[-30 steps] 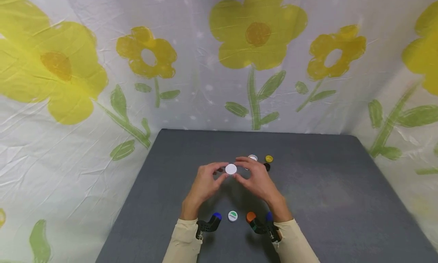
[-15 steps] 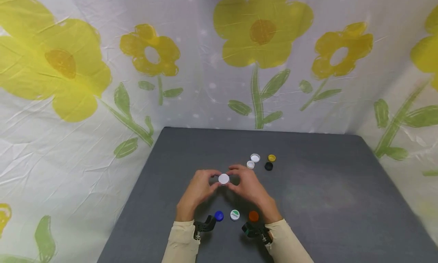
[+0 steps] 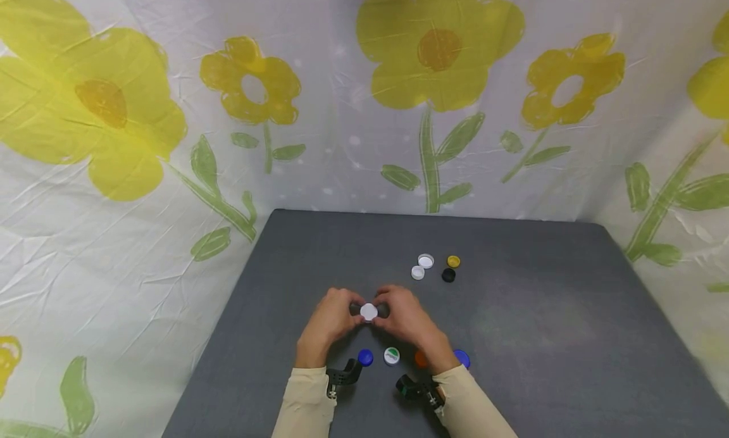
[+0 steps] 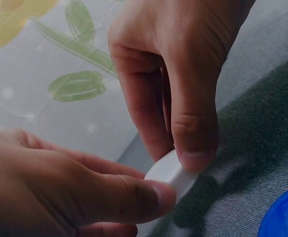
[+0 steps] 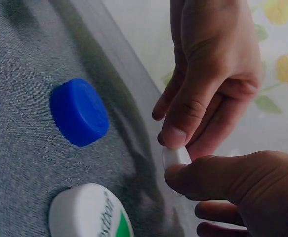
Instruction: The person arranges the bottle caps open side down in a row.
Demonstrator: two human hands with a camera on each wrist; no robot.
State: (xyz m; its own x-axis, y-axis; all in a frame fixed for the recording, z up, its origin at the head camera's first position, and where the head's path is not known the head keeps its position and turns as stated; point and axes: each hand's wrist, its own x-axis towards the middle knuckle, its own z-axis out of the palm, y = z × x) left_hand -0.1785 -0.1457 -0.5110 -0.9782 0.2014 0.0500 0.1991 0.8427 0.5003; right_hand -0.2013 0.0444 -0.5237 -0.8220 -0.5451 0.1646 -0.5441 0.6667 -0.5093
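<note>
A round white bottle cap (image 3: 369, 312) is held between both hands above the grey table. My left hand (image 3: 329, 321) pinches its left side with thumb and fingers; my right hand (image 3: 401, 312) pinches the opposite side. Up close in the left wrist view, both thumbs lie on the near rim of the white cap (image 4: 164, 170). Nearer the body, a blue cap (image 3: 366, 357), a white cap with green print (image 3: 392, 356) and an orange cap (image 3: 420, 359) form a row. The right wrist partly covers the orange one. Another blue cap (image 3: 462, 358) shows beyond that wrist.
Farther back on the table (image 3: 524, 311) lie two white caps, one larger (image 3: 425, 261) and one smaller (image 3: 417, 273), a yellow cap (image 3: 453, 261) and a black cap (image 3: 448, 275). A flower-printed curtain (image 3: 336, 109) stands behind and at the sides.
Both hands have moved nearer the body and slightly left, carrying the white cap between them. The smaller white cap and the black cap behind the right hand have come fully into view.
</note>
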